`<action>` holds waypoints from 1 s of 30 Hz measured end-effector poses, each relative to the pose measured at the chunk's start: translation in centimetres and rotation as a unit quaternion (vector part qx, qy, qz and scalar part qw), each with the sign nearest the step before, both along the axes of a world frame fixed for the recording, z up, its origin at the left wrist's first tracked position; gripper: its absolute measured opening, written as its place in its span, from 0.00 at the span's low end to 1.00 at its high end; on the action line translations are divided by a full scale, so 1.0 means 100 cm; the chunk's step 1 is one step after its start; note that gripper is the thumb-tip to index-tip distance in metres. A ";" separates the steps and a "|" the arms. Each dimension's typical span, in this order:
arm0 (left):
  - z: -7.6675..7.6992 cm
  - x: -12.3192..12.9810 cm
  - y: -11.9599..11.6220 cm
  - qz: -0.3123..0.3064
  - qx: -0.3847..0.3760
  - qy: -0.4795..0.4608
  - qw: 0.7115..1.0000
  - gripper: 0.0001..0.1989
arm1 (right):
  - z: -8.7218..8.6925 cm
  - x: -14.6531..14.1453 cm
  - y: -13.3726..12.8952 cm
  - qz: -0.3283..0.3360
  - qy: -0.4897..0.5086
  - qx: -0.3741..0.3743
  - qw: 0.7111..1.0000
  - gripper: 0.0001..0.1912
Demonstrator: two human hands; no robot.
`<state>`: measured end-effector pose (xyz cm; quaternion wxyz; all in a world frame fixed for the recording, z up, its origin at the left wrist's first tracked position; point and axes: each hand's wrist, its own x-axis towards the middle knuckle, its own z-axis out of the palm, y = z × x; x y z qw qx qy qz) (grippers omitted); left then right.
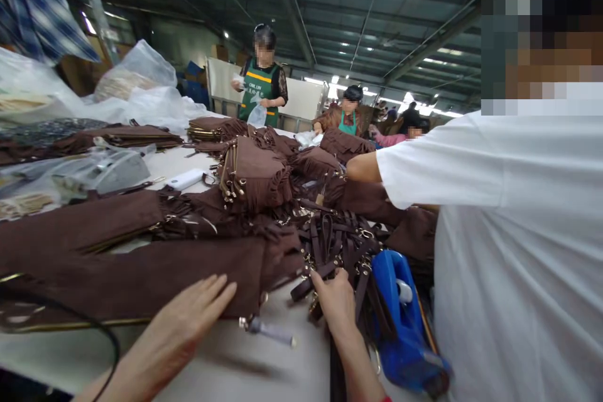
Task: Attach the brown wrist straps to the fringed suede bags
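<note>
My left hand [191,314] lies with its fingers stretched out on a flat brown pouch [188,273] that has a gold zip along its near edge. At the pouch's corner, a small grey-purple tag-like piece [271,330] with a metal end lies on the table. My right hand [336,301] pinches a dark brown wrist strap [325,271] at the near side of a heap of similar straps [346,239] with gold clasps. Its fingertips are partly hidden among the straps.
A blue tape dispenser [400,320] stands right of my right hand, close to a co-worker in a white shirt [509,201]. Stacked brown fringed pouches [257,169] rise beyond the straps. A white device [186,179] and plastic bags [108,169] lie left. Other people work behind.
</note>
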<state>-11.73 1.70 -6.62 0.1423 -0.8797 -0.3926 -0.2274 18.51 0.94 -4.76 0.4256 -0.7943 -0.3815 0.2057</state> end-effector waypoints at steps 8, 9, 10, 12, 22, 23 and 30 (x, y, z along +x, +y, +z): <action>-0.019 0.021 -0.037 0.006 -0.199 -0.173 0.965 0.22 | -0.015 -0.018 -0.028 0.119 0.244 0.042 0.962 0.19; -0.009 0.031 -0.039 0.023 -0.256 -0.205 0.944 0.19 | -0.019 -0.025 -0.037 0.147 0.277 0.044 0.949 0.19; 0.000 0.043 -0.040 0.032 -0.316 -0.222 0.922 0.17 | -0.024 -0.033 -0.044 0.170 0.298 0.042 0.938 0.17; 0.013 0.070 -0.039 0.056 -0.410 -0.219 0.884 0.15 | -0.035 -0.046 -0.054 0.197 0.290 0.023 0.936 0.14; 0.001 0.125 -0.034 0.144 -0.393 -0.057 0.907 0.12 | -0.027 -0.070 -0.007 0.160 -0.220 -0.046 0.961 0.14; -0.001 0.125 -0.035 0.142 -0.390 -0.055 0.908 0.12 | -0.027 -0.073 0.001 0.151 -0.241 -0.067 0.956 0.13; -0.004 0.106 -0.018 0.110 -0.454 -0.248 0.849 0.13 | -0.041 -0.076 0.012 0.172 -0.229 -0.053 0.957 0.07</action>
